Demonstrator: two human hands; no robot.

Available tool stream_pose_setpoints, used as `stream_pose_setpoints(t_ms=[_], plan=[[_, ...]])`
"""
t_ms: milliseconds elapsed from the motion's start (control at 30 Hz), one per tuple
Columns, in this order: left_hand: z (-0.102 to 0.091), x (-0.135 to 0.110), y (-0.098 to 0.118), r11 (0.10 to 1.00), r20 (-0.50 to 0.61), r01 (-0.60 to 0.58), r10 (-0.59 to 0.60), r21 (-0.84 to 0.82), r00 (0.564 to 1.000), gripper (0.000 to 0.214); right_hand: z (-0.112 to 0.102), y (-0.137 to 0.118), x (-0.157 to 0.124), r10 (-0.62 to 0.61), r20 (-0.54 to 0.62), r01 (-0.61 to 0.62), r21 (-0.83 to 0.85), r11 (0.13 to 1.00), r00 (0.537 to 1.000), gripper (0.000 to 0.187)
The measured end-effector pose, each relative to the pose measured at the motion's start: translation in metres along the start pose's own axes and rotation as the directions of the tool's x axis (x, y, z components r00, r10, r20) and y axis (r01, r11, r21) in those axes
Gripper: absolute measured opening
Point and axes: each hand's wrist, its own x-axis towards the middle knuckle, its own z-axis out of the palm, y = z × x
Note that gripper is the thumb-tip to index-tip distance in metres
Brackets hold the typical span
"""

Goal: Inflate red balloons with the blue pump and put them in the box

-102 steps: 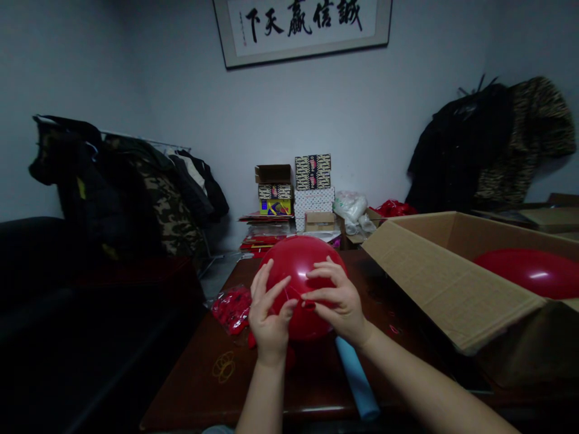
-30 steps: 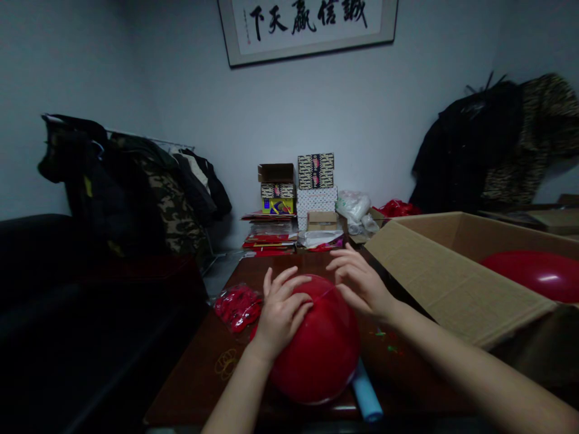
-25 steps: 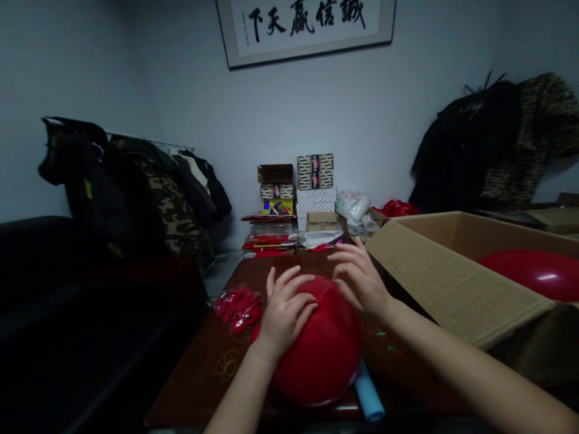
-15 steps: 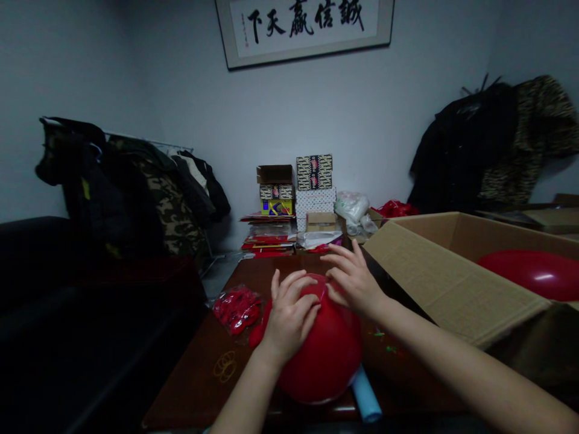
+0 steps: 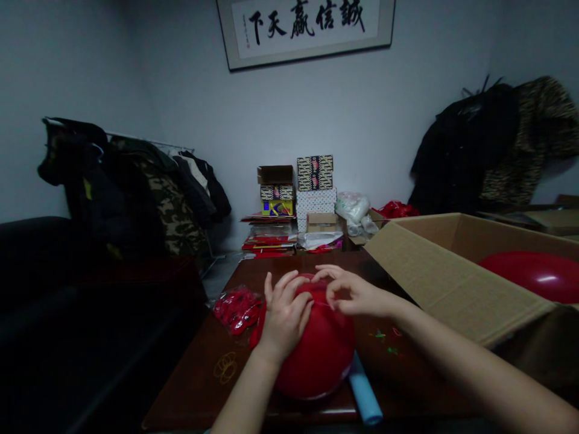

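A big round red balloon (image 5: 314,355) rests on the dark wooden table in front of me, shiny and inflated. My left hand (image 5: 287,310) is at its upper left, with thumb and fingers pinched together at the top of the balloon. From the right, my right hand (image 5: 346,292) pinches at the top too, thumb and index finger curled into a ring. A thin stretched edge shows between the two hands; its exact form is too small to tell. A light blue tube (image 5: 364,392) lies against the balloon's lower right.
A clear bag of red pieces (image 5: 237,308) lies left of the balloon, near some yellow rings (image 5: 225,367). Green bits (image 5: 391,350) are on the table's right. An open cardboard box (image 5: 456,283) holds another red balloon (image 5: 538,274). Stacked boxes (image 5: 315,175) stand behind.
My right hand has come down and slightly left, its fingers curling in closer to the balloon's top. My left hand has barely moved. The balloon has shifted slightly left.
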Motion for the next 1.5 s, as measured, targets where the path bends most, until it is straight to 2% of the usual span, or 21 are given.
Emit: stream_pose_setpoints(t_ms=[67,100,200,300,333,400,467,500,633,767,867,1000,1100,1200,1333,1500], plan=[[0.002,-0.001,0.001,1.000,-0.010,0.001,-0.001,-0.002,1.000,0.011,-0.002,0.001,-0.003,0.007,0.073,-0.020,0.168,0.986,0.997,0.006],[0.002,-0.001,0.003,1.000,-0.015,0.004,-0.004,-0.007,1.000,0.011,-0.001,0.002,-0.004,0.014,0.063,-0.029,0.243,0.969,0.998,0.007],[0.002,-0.001,0.008,0.999,-0.043,0.029,-0.030,-0.027,0.999,0.012,0.008,0.002,-0.005,0.057,-0.090,-0.023,0.341,0.940,0.994,0.018],[0.000,0.000,0.011,0.998,-0.064,0.052,-0.054,-0.040,0.996,0.011,0.023,-0.002,-0.003,0.067,-0.302,-0.015,0.170,0.985,0.951,0.028],[-0.001,0.000,0.011,0.998,-0.067,0.056,-0.058,-0.043,0.996,0.010,0.028,-0.003,-0.002,0.045,-0.387,-0.022,0.065,0.998,0.921,0.028],[-0.003,0.001,0.012,0.997,-0.069,0.060,-0.063,-0.048,0.996,0.010,0.036,-0.004,0.001,-0.031,-0.553,-0.060,-0.146,0.988,0.833,0.027],[-0.004,0.002,0.013,0.996,-0.070,0.065,-0.069,-0.054,0.995,0.010,0.041,-0.005,0.005,-0.110,-0.647,-0.109,-0.289,0.951,0.754,0.026],[-0.004,0.002,0.013,0.996,-0.071,0.068,-0.072,-0.058,0.995,0.010,0.042,-0.005,0.006,-0.132,-0.667,-0.129,-0.328,0.936,0.734,0.025],[-0.005,0.003,0.015,0.994,-0.066,0.082,-0.087,-0.071,0.994,0.010,0.045,-0.008,0.012,-0.118,-0.711,-0.181,-0.330,0.927,0.694,0.020],[-0.005,0.003,0.016,0.993,-0.056,0.092,-0.096,-0.074,0.994,0.010,0.047,-0.010,0.014,0.053,-0.766,-0.201,-0.101,0.974,0.641,0.014],[-0.005,0.003,0.015,0.992,-0.046,0.102,-0.106,-0.080,0.993,0.011,0.049,-0.007,0.011,0.128,-0.730,-0.194,-0.007,0.981,0.671,0.016],[-0.006,0.001,0.010,0.989,-0.051,0.127,-0.131,-0.078,0.990,0.013,0.047,0.002,0.003,0.137,-0.621,-0.197,-0.029,0.980,0.772,0.027],[-0.007,0.002,0.006,0.987,-0.064,0.142,-0.146,-0.069,0.987,0.014,0.044,0.006,-0.003,0.125,-0.503,-0.210,-0.116,0.971,0.855,0.034],[-0.008,0.005,0.005,0.987,-0.086,0.153,-0.157,-0.050,0.984,0.012,0.043,0.004,-0.003,0.056,-0.423,-0.184,-0.267,0.946,0.904,0.040],[-0.009,0.009,0.005,0.977,-0.110,0.212,-0.214,-0.031,0.971,0.007,0.043,-0.004,0.002,-0.044,-0.435,-0.159,-0.419,0.894,0.899,0.037],[-0.004,0.007,0.002,0.940,-0.020,0.296,-0.304,-0.171,0.953,0.009,0.045,-0.011,0.005,-0.172,-0.465,-0.128,-0.545,0.828,0.869,0.034]])
